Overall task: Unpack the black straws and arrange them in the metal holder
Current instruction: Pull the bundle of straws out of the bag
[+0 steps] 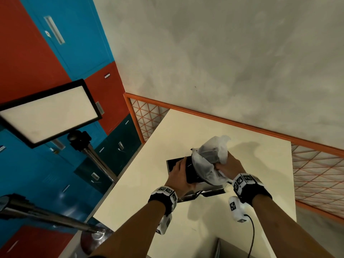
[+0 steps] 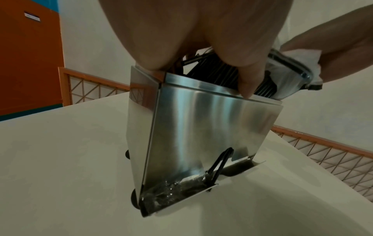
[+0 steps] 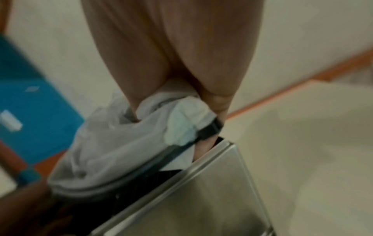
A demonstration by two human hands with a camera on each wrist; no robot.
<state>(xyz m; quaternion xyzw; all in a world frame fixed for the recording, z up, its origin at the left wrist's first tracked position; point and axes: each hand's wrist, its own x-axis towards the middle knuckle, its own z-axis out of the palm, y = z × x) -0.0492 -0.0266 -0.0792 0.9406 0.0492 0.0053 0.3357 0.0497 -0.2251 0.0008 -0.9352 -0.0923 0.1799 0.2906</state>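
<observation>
- Left hand (image 1: 181,175) wraps the bundle of black straws (image 1: 191,172) at the top of the holder (image 1: 172,164); in the left wrist view its fingers (image 2: 248,76) curl over the straws (image 2: 214,70) right at the holder's (image 2: 212,124) upper rim.
- Right hand (image 1: 229,167) has its grip closed on the crumpled white bag (image 1: 210,157), fingers bunched into the plastic; the right wrist view, blurred, shows the fingers (image 3: 220,102) pinching the bag (image 3: 125,143) just above the holder's (image 3: 201,199) edge.
- Bag is pulled back off the straws and hangs above and to the right of them, its dark-banded mouth still ringing the bundle.
- Straws stand with their lower part inside the holder and their upper part between the two hands.
- Holder is a shiny metal box on the white desk (image 1: 149,192), near the middle of it; one or two bent black straws (image 2: 220,164) poke from the slot at its base, beside some clear wrapping (image 2: 169,190).
- An orange lattice rail (image 1: 223,120) borders the desk's far side.
- A lamp panel on a stand (image 1: 50,112) sits to the left, off the desk.
</observation>
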